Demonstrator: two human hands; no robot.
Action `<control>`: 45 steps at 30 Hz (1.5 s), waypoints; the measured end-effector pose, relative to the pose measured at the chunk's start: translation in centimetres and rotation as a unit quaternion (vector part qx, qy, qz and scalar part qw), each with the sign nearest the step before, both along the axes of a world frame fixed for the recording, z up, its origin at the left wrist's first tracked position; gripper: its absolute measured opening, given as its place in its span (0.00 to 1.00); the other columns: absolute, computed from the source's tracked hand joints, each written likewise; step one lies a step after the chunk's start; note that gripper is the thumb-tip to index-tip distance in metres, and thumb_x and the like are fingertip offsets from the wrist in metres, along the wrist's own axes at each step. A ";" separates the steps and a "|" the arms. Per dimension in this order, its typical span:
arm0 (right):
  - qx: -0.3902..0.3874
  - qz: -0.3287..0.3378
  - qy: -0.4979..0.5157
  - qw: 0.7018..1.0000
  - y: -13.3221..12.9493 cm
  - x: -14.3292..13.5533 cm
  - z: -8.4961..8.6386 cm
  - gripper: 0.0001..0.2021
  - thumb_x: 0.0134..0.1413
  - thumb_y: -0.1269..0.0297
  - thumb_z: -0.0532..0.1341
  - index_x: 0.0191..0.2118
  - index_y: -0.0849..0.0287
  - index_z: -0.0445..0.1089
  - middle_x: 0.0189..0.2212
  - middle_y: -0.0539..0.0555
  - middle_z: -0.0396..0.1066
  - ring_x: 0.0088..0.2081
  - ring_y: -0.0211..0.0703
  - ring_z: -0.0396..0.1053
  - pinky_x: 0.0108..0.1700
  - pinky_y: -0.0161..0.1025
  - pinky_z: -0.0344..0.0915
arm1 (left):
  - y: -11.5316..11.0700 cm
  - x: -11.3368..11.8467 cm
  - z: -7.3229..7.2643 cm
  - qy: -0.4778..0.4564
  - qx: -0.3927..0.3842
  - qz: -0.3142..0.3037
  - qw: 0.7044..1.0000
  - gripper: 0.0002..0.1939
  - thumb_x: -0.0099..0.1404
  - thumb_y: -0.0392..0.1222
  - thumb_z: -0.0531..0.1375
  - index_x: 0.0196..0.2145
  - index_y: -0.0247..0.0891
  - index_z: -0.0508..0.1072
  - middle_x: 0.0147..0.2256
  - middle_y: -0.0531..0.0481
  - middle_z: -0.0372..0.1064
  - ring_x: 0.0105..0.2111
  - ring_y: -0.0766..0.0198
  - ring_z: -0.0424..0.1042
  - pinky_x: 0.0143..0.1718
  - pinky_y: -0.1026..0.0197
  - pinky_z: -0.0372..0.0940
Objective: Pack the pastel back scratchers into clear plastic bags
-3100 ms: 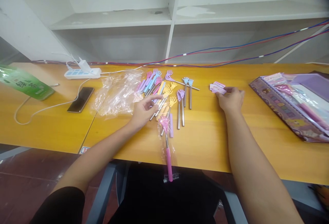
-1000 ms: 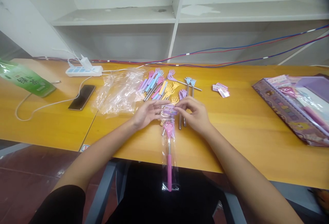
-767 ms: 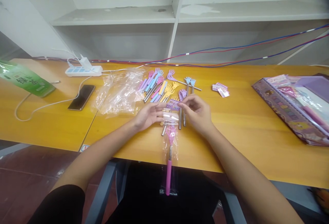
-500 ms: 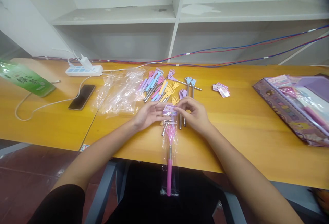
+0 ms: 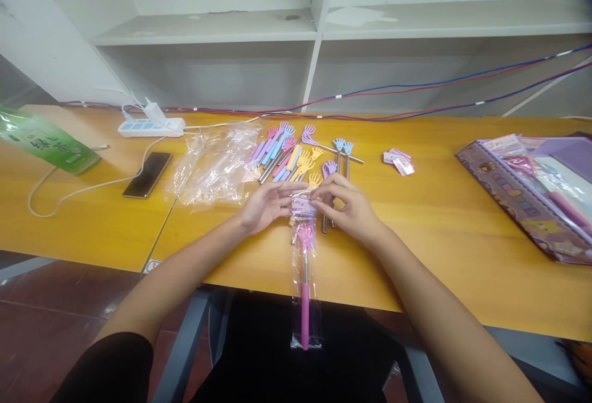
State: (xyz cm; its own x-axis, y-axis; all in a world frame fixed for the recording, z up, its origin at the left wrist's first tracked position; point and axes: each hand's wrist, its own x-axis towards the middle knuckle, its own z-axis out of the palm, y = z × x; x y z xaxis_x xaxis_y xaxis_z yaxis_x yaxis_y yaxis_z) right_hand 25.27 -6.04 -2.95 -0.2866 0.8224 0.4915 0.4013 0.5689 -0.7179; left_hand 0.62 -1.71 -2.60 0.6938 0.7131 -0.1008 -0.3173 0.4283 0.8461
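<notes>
A clear plastic bag [image 5: 311,270] holds a pink back scratcher [image 5: 305,310] with a hand-shaped head and a metal shaft. It extends toward me past the table's front edge. A small purple printed card [image 5: 303,207] shows at the bag's top end. My left hand [image 5: 266,209] holds that end from the left, its fingers fairly straight and partly behind the plastic. With thumb and forefinger, my right hand [image 5: 346,206] pinches the bag's top from the right. Just beyond my hands lie several loose back scratchers [image 5: 280,150] in pink, purple, blue and yellow.
Crumpled clear bags [image 5: 217,169] lie to the left, near a phone [image 5: 147,175], a power strip [image 5: 150,127] and a green bottle [image 5: 50,144]. Small cards [image 5: 399,161] lie to the right. A purple box [image 5: 522,206] with packaged items stands at far right.
The purple card and bag top have shifted slightly toward me. My right fingers have moved a little left over the bag's top.
</notes>
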 end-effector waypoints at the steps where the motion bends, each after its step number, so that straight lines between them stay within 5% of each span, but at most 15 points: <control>1: -0.005 0.005 -0.001 1.000 -0.1 0.0 0.0 0.04 0.71 0.61 0.67 0.44 0.51 0.80 0.41 0.53 0.68 0.30 0.40 0.68 0.36 0.45 0.71 | 0.0 0.0 0.0 0.001 0.002 0.001 1.000 0.28 0.71 0.61 0.62 0.54 0.35 0.84 0.60 0.33 0.77 0.58 0.41 0.76 0.61 0.41 0.68; 9: -0.055 0.029 -0.025 0.998 -0.4 -0.1 -0.2 0.10 0.71 0.58 0.67 0.55 0.45 0.79 0.49 0.56 0.64 0.35 0.43 0.70 0.45 0.50 0.78 | -0.1 -0.1 0.1 -0.011 0.021 -0.013 1.000 0.27 0.72 0.61 0.61 0.55 0.38 0.83 0.60 0.35 0.78 0.60 0.41 0.75 0.60 0.41 0.69; 19: -0.023 0.059 -0.052 0.997 -0.4 -0.1 -0.2 0.14 0.71 0.58 0.66 0.58 0.45 0.77 0.54 0.58 0.66 0.60 0.56 0.69 0.63 0.57 0.71 | -0.3 -0.1 0.4 -0.013 0.015 -0.013 1.000 0.28 0.71 0.61 0.62 0.56 0.38 0.83 0.63 0.35 0.76 0.62 0.40 0.73 0.60 0.41 0.70; 22: -0.031 0.056 -0.048 0.997 -0.3 -0.3 -0.3 0.11 0.72 0.57 0.66 0.56 0.46 0.78 0.53 0.58 0.68 0.59 0.56 0.70 0.58 0.53 0.74 | -0.3 0.0 0.3 -0.011 0.017 -0.018 1.000 0.28 0.70 0.61 0.62 0.56 0.38 0.83 0.62 0.35 0.76 0.62 0.40 0.73 0.59 0.42 0.70; 25: -0.052 0.028 0.008 0.998 -0.1 -0.5 -0.7 0.10 0.73 0.56 0.65 0.55 0.48 0.77 0.49 0.57 0.73 0.46 0.49 0.74 0.46 0.46 0.76 | -0.3 0.0 0.4 -0.016 0.028 -0.019 0.999 0.26 0.70 0.61 0.63 0.54 0.39 0.84 0.61 0.36 0.77 0.61 0.40 0.73 0.58 0.41 0.71; 29: -0.136 0.003 0.141 0.981 0.1 -0.9 -1.2 0.23 0.68 0.56 0.70 0.64 0.48 0.68 0.38 0.50 0.74 0.32 0.41 0.72 0.34 0.40 0.73 | -0.4 0.2 0.8 -0.011 0.036 -0.017 0.999 0.25 0.71 0.62 0.64 0.55 0.42 0.83 0.62 0.36 0.76 0.59 0.42 0.75 0.57 0.41 0.72; 33: -0.182 -0.011 0.195 0.964 0.1 -1.2 -1.1 0.18 0.65 0.53 0.72 0.56 0.52 0.74 0.31 0.48 0.74 0.30 0.41 0.73 0.34 0.40 0.75 | -0.8 0.3 0.5 0.046 0.106 0.016 0.993 0.26 0.71 0.53 0.69 0.65 0.52 0.76 0.64 0.40 0.73 0.49 0.53 0.79 0.50 0.48 0.75; 36: -0.164 -0.041 0.179 0.969 0.1 -1.1 -0.9 0.15 0.65 0.51 0.72 0.51 0.53 0.78 0.33 0.50 0.77 0.30 0.41 0.73 0.33 0.41 0.75 | -0.9 0.3 -0.4 0.136 0.189 0.038 0.972 0.35 0.68 0.45 0.70 0.70 0.53 0.70 0.53 0.43 0.78 0.39 0.61 0.78 0.41 0.57 0.74; 39: -0.106 -0.056 0.115 0.986 0.1 -0.9 -0.7 0.10 0.68 0.52 0.69 0.45 0.52 0.82 0.37 0.54 0.79 0.36 0.44 0.75 0.37 0.43 0.74 | -0.9 0.3 -0.9 0.186 0.220 0.036 0.957 0.30 0.70 0.47 0.68 0.68 0.46 0.73 0.37 0.49 0.76 0.34 0.62 0.76 0.38 0.58 0.74; 45: -0.069 -0.011 0.068 0.995 0.0 -0.5 -0.1 0.10 0.72 0.53 0.66 0.45 0.49 0.84 0.43 0.56 0.78 0.44 0.49 0.76 0.42 0.46 0.74 | -0.9 0.3 -0.4 0.176 0.236 0.075 0.953 0.22 0.72 0.50 0.67 0.60 0.42 0.79 0.40 0.46 0.79 0.37 0.61 0.78 0.41 0.57 0.76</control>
State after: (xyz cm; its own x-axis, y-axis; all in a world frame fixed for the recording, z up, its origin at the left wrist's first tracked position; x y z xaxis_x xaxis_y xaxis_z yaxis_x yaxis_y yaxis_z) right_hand 24.73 -6.00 -3.09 -0.2056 0.8901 0.4068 0.3067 0.4534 -0.8369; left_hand 0.96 -2.61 -3.04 0.5626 0.8254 0.0481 -0.0057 -0.0543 0.9985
